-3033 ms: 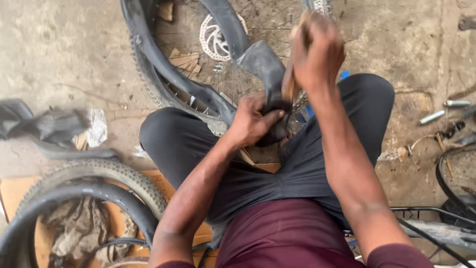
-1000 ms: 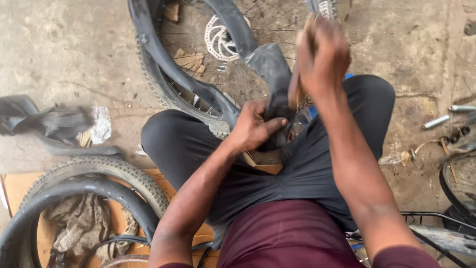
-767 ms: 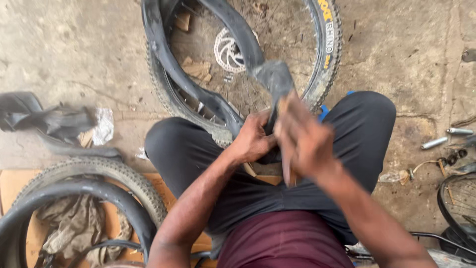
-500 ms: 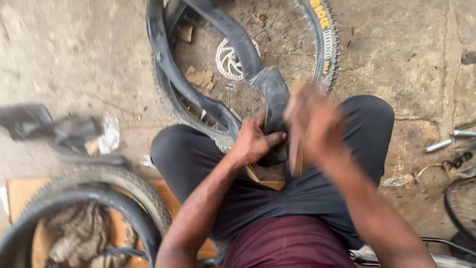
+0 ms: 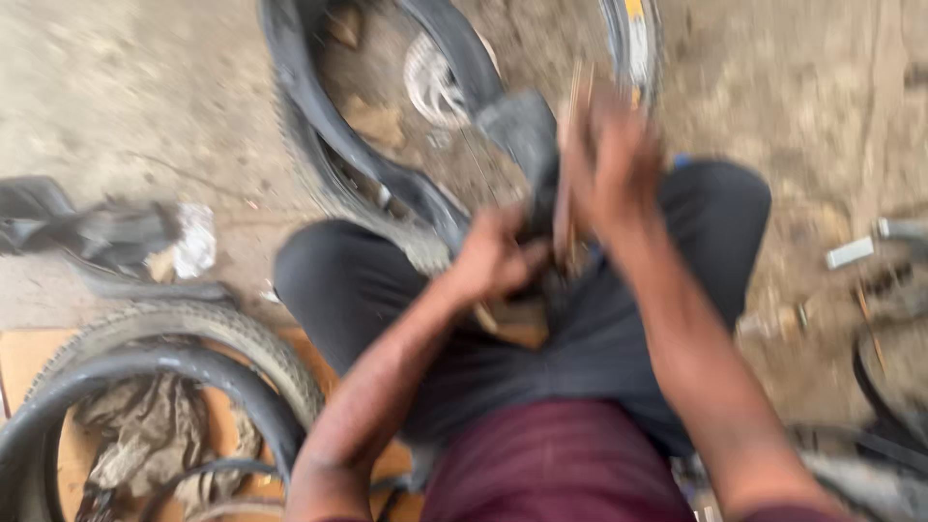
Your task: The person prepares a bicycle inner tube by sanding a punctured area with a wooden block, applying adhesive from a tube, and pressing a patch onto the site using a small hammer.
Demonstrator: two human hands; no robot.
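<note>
- The left hand [image 5: 493,259] has its fingers curled tight on a floppy black rubber tube [image 5: 527,135], pinning it down over the lap.
- The right hand [image 5: 611,159] is a fist closed around a thin brown stick-like tool [image 5: 570,174]. The picture is very blurry here, so what kind of tool it is cannot be told.
- The tool stands almost straight up, and its low end is right beside the left fingers.
- The rubber tube looks dark grey and flat, with a bent, folded top. It sticks up just above the left fingers and just left of the right fist.
- Under both hands are the person's knees in dark trousers [image 5: 387,290].
- Past the fingers, farther away, a bike wheel [image 5: 367,184] lies on the dirty floor. It has a black knobby tyre, and a silver disc [image 5: 433,77] sits in its middle.
- Far to the left of the left hand lie another knobby tyre [image 5: 193,329] on brown cardboard [image 5: 24,353] and a crumpled rag [image 5: 145,435] inside it.
- Far to the right of the right fist, small metal bits [image 5: 851,253] lie on the ground.
</note>
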